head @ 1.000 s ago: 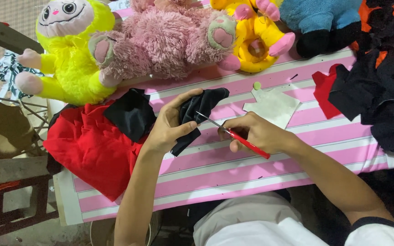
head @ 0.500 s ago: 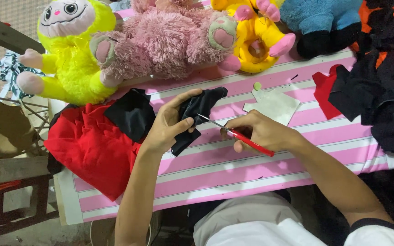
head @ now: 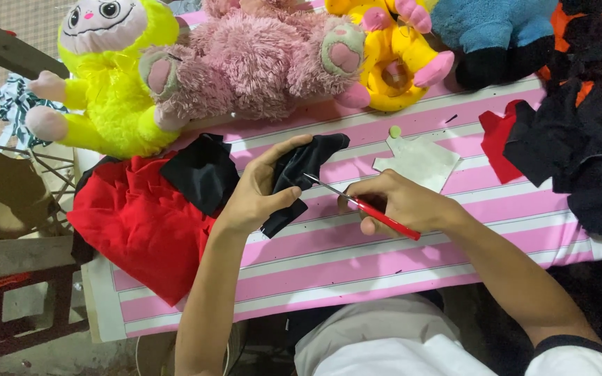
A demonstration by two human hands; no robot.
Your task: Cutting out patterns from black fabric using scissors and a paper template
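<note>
My left hand (head: pixel 259 191) grips a small piece of black fabric (head: pixel 301 167) and holds it just above the pink and white striped table (head: pixel 357 257). My right hand (head: pixel 395 202) is closed on a red-handled scissors (head: pixel 367 209), whose metal blades point left and meet the edge of the black fabric. Both hands sit close together near the middle of the table.
A red cloth (head: pixel 141 223) with a black patch (head: pixel 200 170) lies at the left. A white cut piece (head: pixel 419 163) lies right of the hands. Black and red scraps (head: pixel 566 153) pile at the right. Yellow (head: pixel 113 76), pink (head: pixel 259 63) and blue (head: pixel 496 31) plush toys line the far edge.
The scissors and my right hand have shifted slightly toward the black fabric; my left hand keeps its grip in nearly the same place.
</note>
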